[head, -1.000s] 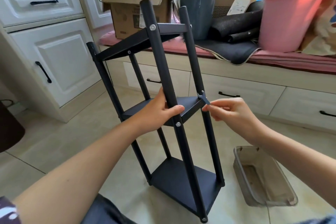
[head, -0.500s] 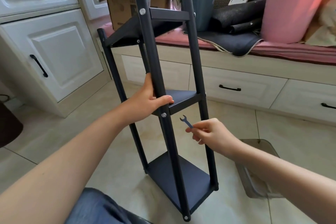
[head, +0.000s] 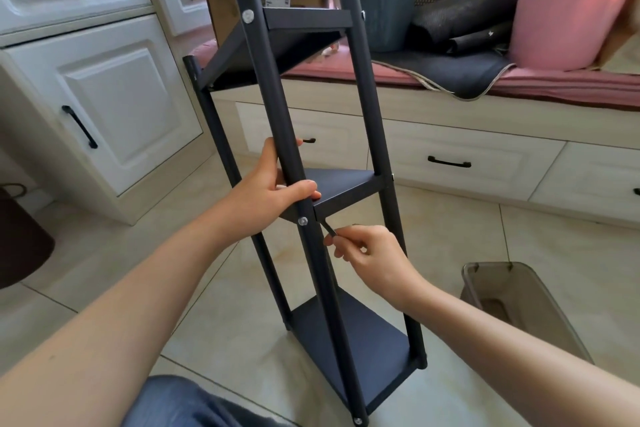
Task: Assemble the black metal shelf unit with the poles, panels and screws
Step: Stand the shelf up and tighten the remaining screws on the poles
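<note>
- The shelf unit (head: 311,184) stood on the tiled floor right in front of the person, leaning a little, all three panels already between the four poles.
- Nearest, the right hand (head: 367,253) pinched a small flat wrench (head: 328,227), its tip tucked just beside the near pole (head: 298,166) under the middle panel (head: 346,184); I could not see whether it sat on a nut.
- The left hand (head: 266,194) was wrapped round that same pole just above the silver screw (head: 303,220), steadying the frame.
- It looked stiff and fairly light to me, thin painted metal, probably a bit slick; a pole near a joint seemed the sensible place to grab it, not a panel edge.
- On the floor to the right sat a clear plastic tub (head: 540,315); it looked nearly bare, though I could not make out its bottom.
- Farther off on the window bench were a cardboard box (head: 235,3), a grey bin (head: 384,0) with something white poking out, and a pink bucket (head: 568,7), contents hidden.
</note>
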`<state>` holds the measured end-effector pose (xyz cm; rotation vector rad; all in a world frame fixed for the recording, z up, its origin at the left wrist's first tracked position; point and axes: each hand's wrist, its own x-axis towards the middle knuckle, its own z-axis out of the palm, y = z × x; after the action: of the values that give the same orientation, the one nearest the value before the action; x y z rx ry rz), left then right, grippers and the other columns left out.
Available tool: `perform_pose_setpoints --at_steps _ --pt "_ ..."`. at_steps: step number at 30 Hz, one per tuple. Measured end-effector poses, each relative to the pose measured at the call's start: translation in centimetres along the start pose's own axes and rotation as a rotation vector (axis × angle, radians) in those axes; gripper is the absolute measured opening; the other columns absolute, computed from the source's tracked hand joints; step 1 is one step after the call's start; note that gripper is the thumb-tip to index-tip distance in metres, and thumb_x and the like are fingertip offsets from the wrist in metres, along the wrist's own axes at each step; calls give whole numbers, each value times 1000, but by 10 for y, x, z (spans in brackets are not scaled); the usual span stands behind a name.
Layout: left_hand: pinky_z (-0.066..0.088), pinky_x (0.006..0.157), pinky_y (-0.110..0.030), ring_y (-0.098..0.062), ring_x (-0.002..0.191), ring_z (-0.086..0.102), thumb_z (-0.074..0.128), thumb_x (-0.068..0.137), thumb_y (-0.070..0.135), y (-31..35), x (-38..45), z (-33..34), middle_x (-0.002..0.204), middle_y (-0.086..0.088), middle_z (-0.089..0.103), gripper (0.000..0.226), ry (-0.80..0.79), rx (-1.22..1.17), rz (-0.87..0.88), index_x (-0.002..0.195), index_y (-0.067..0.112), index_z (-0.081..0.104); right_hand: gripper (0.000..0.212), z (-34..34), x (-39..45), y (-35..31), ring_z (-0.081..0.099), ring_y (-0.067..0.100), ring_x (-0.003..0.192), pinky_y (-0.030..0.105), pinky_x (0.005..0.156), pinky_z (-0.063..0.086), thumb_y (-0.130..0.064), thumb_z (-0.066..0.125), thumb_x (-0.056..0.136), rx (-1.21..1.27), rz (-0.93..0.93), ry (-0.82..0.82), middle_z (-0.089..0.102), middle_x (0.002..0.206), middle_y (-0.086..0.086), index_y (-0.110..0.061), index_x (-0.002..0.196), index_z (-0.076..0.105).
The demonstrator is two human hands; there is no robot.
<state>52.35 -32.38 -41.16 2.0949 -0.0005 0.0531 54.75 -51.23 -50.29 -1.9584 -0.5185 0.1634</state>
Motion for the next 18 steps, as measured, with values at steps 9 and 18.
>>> perform_pose_setpoints --at_steps 9,18 --pt "55 97 -38 -11 98 73 58 101 23 -4 0 -6 98 1 78 54 7 -59 5 143 36 26 21 13 9 4 57 0 80 10 72 43 -11 56 98 -31 -95 67 62 81 -8 -13 99 76" --pt "57 93 -38 -14 98 74 58 101 19 -4 2 -6 98 -5 77 50 15 -96 6 138 38 30 19 26 13 15 58 5 77 12 71 45 -4 58 96 -25 -213 158 60 79 -4 -7 97 76"
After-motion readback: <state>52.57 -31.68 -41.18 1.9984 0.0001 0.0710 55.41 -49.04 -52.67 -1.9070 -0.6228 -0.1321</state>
